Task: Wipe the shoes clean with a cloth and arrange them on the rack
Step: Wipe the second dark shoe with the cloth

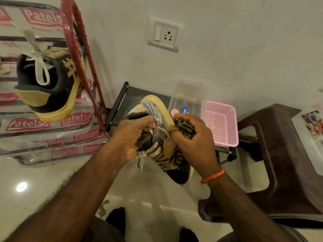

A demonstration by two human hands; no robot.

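Currently, left hand [133, 137] grips the shoe [162, 137] at its collar; right hand [190, 138] clutches the striped cloth [183, 127] against its side.

Two black-and-yellow sneakers: one sneaker on the rack [47, 81], up and left of the wall socket [165, 34]; one held sneaker [162, 130] below it. Two hands: left hand [134, 138] gripping the held sneaker's collar, right hand [190, 142] clutching one striped cloth [183, 127]. One red-framed shoe rack [82, 49] left of the socket. One clear plastic box [190, 96] and one pink mesh basket [222, 124] below the socket. One brown plastic stool [283, 154] lower right. One orange wrist thread [212, 176].
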